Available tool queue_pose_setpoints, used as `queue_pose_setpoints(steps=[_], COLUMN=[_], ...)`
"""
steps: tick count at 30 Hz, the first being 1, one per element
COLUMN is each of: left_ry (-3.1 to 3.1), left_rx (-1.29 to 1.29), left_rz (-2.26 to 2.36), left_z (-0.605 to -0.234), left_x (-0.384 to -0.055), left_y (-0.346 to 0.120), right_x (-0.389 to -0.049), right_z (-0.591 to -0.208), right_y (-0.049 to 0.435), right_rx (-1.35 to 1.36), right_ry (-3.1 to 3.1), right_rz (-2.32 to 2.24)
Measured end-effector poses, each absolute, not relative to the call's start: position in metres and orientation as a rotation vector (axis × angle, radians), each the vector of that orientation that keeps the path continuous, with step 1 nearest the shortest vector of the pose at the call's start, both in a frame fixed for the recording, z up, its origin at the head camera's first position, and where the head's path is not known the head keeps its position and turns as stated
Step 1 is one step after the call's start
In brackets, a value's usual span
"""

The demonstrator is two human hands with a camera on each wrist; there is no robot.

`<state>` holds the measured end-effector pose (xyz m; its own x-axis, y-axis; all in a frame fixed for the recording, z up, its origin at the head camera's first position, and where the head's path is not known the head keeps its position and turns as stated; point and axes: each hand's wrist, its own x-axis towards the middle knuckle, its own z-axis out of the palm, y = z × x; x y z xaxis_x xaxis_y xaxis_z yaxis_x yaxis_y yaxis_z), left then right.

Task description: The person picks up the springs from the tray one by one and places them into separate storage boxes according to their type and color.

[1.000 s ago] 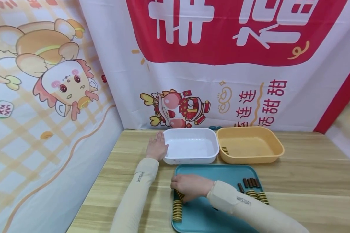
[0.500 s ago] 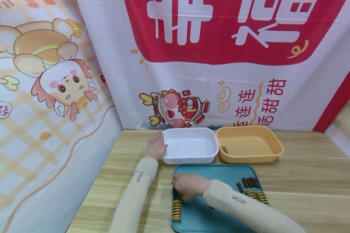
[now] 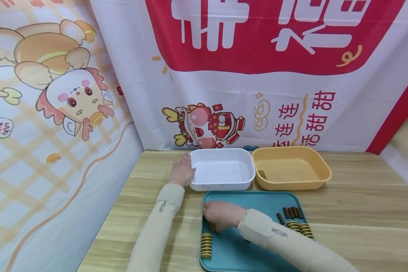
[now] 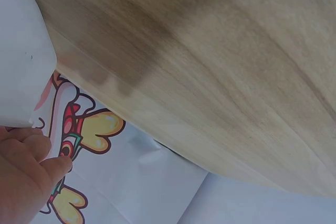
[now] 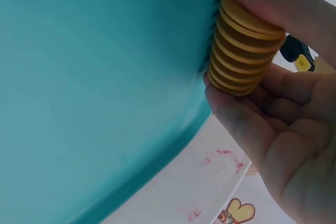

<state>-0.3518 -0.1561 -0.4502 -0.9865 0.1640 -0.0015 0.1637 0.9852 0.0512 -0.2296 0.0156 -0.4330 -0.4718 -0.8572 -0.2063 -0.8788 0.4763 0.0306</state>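
In the head view my left hand [image 3: 183, 172] rests against the left end of a white plastic bin [image 3: 221, 187], its fingers extended and thumb near the rim. My right hand [image 3: 224, 215] is over the left side of a teal tray [image 3: 251, 197]. Between thumb and fingers it grips a ribbed yellow cylinder [image 5: 244, 51], like a stack of discs, close over the tray's surface. A similar ribbed cylinder [image 3: 206, 245] lies just nearer to me, along the tray's left edge. Most of the held one is hidden by the hand in the head view.
Right of the white bin stands an orange bin [image 3: 292, 186] with a ribbed yellow piece [image 3: 262, 175] in its left corner. On the tray's right side lie several dark brown ribbed pieces [image 3: 291, 212] and more yellow ribbed cylinders [image 3: 293, 226], partly behind my right sleeve.
My right hand has shifted slightly right with the ribbed cylinder, and a gap shows between it and the one lying nearer. The left hand stays at the white bin.
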Motion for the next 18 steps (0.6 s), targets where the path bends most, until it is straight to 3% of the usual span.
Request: queue_pose_setpoints(steps=[18], left_ry=[3.116], left_rx=[0.249], left_rz=[0.136], left_z=[-0.449], left_x=[-0.351], left_y=[-0.156], right_x=[-0.232], right_z=[-0.442], right_y=[0.024], right_rx=[-1.587], right_ry=[2.578], right_rz=[0.117])
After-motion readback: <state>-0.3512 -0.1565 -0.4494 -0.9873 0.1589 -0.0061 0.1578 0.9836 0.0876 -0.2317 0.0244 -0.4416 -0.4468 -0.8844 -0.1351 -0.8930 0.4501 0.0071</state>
